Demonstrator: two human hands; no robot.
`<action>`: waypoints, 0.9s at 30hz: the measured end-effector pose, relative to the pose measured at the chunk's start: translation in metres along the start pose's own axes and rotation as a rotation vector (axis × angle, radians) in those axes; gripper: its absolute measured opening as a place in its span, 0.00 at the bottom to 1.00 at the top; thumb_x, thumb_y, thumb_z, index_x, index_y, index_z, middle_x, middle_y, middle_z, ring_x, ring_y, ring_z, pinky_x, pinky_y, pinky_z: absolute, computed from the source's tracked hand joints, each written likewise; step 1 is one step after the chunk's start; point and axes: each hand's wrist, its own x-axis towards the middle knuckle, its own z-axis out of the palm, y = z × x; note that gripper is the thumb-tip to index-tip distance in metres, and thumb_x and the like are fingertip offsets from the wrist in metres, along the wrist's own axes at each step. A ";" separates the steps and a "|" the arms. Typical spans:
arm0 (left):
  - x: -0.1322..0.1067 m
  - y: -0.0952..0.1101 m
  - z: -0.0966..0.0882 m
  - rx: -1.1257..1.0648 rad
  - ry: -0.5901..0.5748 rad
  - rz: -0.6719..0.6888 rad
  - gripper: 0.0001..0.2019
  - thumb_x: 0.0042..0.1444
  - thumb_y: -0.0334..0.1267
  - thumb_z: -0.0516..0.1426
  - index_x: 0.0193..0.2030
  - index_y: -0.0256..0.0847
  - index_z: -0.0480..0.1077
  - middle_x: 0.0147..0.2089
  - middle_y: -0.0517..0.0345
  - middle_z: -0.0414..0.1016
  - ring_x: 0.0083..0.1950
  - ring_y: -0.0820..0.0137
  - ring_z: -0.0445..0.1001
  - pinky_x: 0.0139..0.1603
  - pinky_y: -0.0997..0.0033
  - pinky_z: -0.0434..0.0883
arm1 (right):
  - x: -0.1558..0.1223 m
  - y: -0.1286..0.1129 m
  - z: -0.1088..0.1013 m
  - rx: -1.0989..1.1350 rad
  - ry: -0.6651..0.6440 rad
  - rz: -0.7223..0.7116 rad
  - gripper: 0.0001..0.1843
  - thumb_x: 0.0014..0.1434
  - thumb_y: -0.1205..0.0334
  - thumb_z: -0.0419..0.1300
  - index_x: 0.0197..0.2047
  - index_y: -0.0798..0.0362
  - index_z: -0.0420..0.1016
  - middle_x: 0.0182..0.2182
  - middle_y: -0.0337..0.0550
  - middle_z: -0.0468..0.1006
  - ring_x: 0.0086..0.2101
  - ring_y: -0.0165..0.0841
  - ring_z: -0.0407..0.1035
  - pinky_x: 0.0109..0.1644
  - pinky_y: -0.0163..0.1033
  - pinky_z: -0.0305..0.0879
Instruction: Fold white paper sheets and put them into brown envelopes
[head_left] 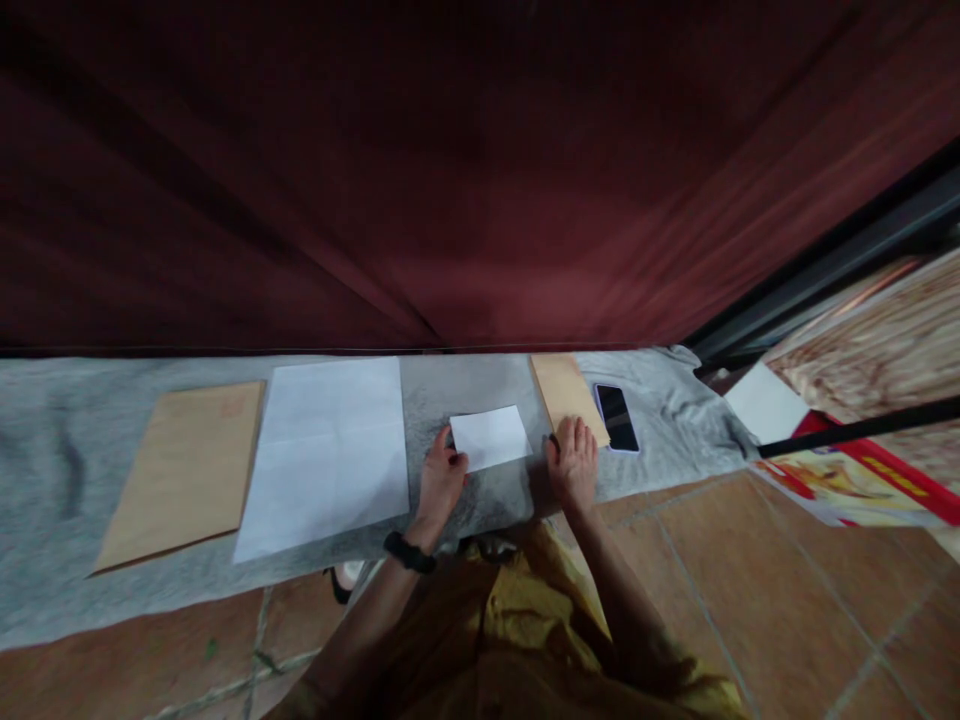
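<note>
A small white sheet of paper, seemingly folded, lies in front of me on the grey cloth. My left hand, with a dark band on its wrist, is closed at the paper's lower left corner, thumb on top. To the right, my right hand lies flat on the near end of a narrow brown envelope, its fingers stretched out. A phone with a dark screen rests just right of that envelope.
A large white sheet and a big brown envelope lie to the left on the grey cloth. Behind hangs a dark red curtain. At right are a dark frame bar and a red-and-yellow printed box. Tiled floor is below.
</note>
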 end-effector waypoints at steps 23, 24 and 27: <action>-0.002 -0.004 0.000 0.055 -0.005 0.067 0.33 0.59 0.32 0.55 0.72 0.36 0.59 0.32 0.59 0.78 0.28 0.67 0.76 0.37 0.68 0.70 | 0.006 0.023 0.004 -0.055 -0.157 0.086 0.20 0.71 0.61 0.51 0.62 0.58 0.70 0.59 0.62 0.75 0.53 0.44 0.74 0.57 0.44 0.67; -0.002 -0.004 0.000 0.059 -0.005 0.067 0.33 0.59 0.32 0.55 0.72 0.36 0.59 0.32 0.59 0.78 0.29 0.67 0.76 0.37 0.68 0.71 | 0.006 0.023 0.004 -0.061 -0.154 0.077 0.19 0.71 0.62 0.51 0.61 0.59 0.71 0.59 0.62 0.76 0.52 0.44 0.74 0.56 0.44 0.67; -0.002 -0.003 0.000 0.056 -0.010 0.066 0.33 0.59 0.32 0.54 0.72 0.35 0.58 0.33 0.58 0.78 0.31 0.66 0.77 0.38 0.68 0.71 | 0.007 0.023 0.003 -0.078 -0.141 0.051 0.17 0.72 0.63 0.51 0.58 0.58 0.73 0.56 0.59 0.78 0.50 0.41 0.75 0.55 0.41 0.66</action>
